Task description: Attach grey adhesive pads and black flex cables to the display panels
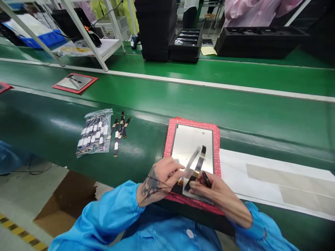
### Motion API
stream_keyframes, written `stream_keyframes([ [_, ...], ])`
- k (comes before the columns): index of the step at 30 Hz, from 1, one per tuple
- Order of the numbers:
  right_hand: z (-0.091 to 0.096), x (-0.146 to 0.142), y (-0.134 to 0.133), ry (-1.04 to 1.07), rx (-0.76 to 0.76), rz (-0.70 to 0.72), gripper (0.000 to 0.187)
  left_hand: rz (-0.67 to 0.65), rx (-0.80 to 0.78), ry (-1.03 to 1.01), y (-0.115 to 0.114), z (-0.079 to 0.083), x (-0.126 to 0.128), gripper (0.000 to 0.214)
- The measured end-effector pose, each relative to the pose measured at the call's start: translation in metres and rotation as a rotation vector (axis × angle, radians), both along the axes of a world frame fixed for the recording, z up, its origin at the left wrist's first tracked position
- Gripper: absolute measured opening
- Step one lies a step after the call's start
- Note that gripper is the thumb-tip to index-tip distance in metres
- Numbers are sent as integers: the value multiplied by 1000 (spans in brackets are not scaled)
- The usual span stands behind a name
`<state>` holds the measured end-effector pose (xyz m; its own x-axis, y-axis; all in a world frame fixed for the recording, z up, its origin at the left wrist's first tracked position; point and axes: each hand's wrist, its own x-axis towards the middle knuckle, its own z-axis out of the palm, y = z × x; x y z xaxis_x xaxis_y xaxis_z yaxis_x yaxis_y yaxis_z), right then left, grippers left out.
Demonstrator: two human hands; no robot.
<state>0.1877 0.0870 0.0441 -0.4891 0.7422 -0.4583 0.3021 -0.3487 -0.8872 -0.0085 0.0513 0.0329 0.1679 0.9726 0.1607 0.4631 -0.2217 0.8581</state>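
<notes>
A flat display panel (195,139) with a silvery back lies on red bubble-wrap sheeting (171,134) in front of me. A black flat ribbon cable (201,161) runs up over its lower part, beside a translucent strip of film (193,158). My left hand (163,177) is closed at the panel's lower left, its fingertips pinched at the lower end of the film strip. My right hand (214,190) grips a black pen-like tool (206,179), its fingertips over the lower end of the ribbon cable. The tool's tip is hidden by the fingers.
Left of the panel lie a clear bag of ribbon cables (95,134) and several loose ribbon cables (120,129). White sheets with grey strips (261,174) lie to the right. Another panel (75,82) rests farther back. Black trays (185,43) stand behind the white rail.
</notes>
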Motion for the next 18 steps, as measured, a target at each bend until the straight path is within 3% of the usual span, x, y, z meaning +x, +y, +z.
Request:
stream_keyframes([
  [3, -5, 7, 19, -228, 297, 36, 24, 41, 236, 258, -30, -27, 0, 27],
  [7, -14, 5, 27, -357, 588, 88, 16, 113, 338, 313, -55, -53, 5, 33],
  [15, -21, -7, 20, -281, 499, 171, 15, 148, 201, 181, -54, -55, 8, 25],
  [18, -17, -11, 15, -294, 417, 199, 16, 151, 270, 234, -55, -53, 6, 23],
])
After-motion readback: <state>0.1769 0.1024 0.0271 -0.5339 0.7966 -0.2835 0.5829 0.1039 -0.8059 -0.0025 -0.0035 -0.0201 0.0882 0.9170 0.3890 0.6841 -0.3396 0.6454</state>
